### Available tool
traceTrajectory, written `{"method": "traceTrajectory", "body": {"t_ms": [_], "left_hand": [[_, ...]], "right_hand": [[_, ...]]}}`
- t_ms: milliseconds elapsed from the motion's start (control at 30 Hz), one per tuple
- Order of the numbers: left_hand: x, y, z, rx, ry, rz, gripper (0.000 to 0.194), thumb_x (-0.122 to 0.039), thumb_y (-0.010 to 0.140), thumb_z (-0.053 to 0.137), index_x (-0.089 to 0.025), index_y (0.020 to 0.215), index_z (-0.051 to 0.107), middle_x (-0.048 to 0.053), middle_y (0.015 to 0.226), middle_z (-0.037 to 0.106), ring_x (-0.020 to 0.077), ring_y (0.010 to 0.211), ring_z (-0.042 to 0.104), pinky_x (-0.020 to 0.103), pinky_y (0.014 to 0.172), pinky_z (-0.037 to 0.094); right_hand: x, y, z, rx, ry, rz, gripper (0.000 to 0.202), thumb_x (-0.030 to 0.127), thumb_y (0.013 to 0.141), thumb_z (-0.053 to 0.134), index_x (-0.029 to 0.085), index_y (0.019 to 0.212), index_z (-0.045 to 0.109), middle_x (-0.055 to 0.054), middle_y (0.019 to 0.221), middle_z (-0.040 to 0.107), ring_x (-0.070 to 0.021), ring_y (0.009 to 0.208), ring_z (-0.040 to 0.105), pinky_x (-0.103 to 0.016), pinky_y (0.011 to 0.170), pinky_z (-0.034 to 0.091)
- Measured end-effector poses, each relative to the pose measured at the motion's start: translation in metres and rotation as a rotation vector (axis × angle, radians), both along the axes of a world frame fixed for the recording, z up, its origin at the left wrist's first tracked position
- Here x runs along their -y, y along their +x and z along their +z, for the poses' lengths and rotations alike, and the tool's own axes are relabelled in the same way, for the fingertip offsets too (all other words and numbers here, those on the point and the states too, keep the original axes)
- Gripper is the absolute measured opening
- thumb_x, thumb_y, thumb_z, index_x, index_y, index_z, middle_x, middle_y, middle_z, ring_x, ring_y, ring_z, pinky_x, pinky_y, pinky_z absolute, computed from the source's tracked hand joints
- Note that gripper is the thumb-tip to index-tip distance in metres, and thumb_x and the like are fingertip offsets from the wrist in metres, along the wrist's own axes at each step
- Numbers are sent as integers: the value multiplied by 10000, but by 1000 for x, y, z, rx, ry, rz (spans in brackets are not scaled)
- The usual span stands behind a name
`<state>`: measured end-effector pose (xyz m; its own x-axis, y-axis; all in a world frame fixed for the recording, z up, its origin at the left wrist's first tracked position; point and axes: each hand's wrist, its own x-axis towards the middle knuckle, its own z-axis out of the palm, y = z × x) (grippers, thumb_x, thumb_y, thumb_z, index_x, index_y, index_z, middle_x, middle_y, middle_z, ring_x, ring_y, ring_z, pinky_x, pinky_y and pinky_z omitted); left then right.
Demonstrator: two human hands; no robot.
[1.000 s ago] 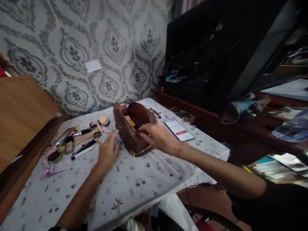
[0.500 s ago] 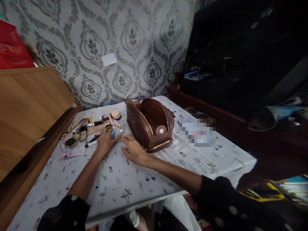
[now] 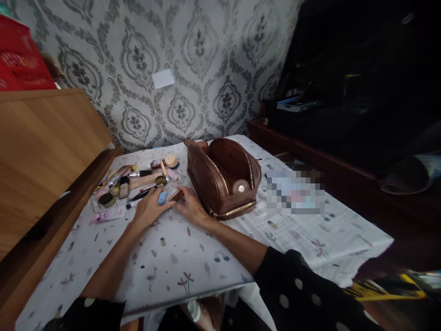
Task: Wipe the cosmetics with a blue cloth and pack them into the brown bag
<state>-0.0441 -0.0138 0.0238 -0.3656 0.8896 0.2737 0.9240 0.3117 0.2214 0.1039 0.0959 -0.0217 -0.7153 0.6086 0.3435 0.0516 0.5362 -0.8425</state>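
A small clear item with a blue part (image 3: 167,195) is between my two hands, beside the makeup pile. My left hand (image 3: 150,208) is closed round its blue end. The fingers of my right hand (image 3: 189,206) are closed on its clear end. Just right of my hands stands a brown bag (image 3: 220,179), its zipped top gaping. To the left lie brushes, a pink tube (image 3: 108,214), a nail polish bottle (image 3: 124,187), a round green-lidded jar (image 3: 106,199) and a round beige-topped jar (image 3: 171,161).
The table (image 3: 179,257) has a white patterned cloth. A wooden panel (image 3: 48,151) with a red bag (image 3: 24,55) on top stands at the left. Right of the brown bag lies a blurred-out item (image 3: 294,192). A dark cabinet is at the right.
My right hand has come up to the clear item and taken hold of its end; before, it was a little apart. The view has shifted slightly.
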Motion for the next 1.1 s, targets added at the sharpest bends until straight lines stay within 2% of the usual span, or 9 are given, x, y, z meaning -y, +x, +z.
{"method": "traceTrajectory", "body": {"t_ms": [133,267,400,500,567,667,767,900,1100], "left_hand": [[8,-1,3,170,59,-68,472,-568,975,372,-195,922,658,40,858,692,227,830,647,317,751,460],[2,-3,3,238,152,35,531,-575,960,314,-194,743,614,25,687,634,214,726,612,314,720,449],[-5,0,5,211,306,82,449,-540,950,341,-201,847,616,47,789,672,228,814,624,330,794,465],[-10,8,6,233,458,34,406,-512,960,369,-193,997,617,82,995,691,239,969,628,357,905,472],[-14,15,5,247,519,-23,396,-497,971,378,-188,1061,607,95,1073,675,240,1033,617,371,948,469],[-18,24,3,223,515,-165,368,-469,982,381,-192,1079,604,89,1078,662,232,1039,609,365,950,473],[-17,27,4,142,469,-278,322,-430,989,385,-208,964,618,62,953,657,217,936,616,339,866,478],[-14,22,8,47,479,-303,283,-387,991,398,-233,833,576,25,784,608,206,775,586,327,741,443],[-11,17,10,47,469,-285,272,-386,974,432,-242,786,567,6,746,598,198,738,580,323,728,444]], "right_hand": [[3,2,4,-23,44,27,736,164,777,643,108,1461,377,-175,1301,559,-270,1226,533,-463,1093,429],[5,5,7,-25,10,37,806,134,761,636,145,1503,321,-168,1320,558,-272,1221,545,-478,1097,422],[4,3,9,-58,-179,108,849,156,790,654,172,1540,256,-135,1279,585,-243,1147,594,-434,1048,463],[3,2,11,-64,-345,131,846,252,836,686,181,1552,241,-92,1166,626,-213,1056,625,-379,976,500],[2,1,11,-55,-361,119,882,289,838,711,164,1560,221,-72,1081,638,-199,970,633,-349,908,519],[3,3,10,-73,-273,148,958,233,800,737,156,1574,177,-83,1119,639,-189,932,635,-329,863,528],[5,5,10,-113,-148,200,999,164,761,744,203,1578,170,-105,1309,599,-208,1093,630,-346,963,507],[6,9,13,-119,-20,265,948,113,791,701,224,1576,182,-108,1441,536,-218,1276,565,-341,1056,463],[5,8,13,-93,94,266,757,116,846,695,164,1507,330,-146,1459,498,-225,1362,491,-329,1118,416]]}}
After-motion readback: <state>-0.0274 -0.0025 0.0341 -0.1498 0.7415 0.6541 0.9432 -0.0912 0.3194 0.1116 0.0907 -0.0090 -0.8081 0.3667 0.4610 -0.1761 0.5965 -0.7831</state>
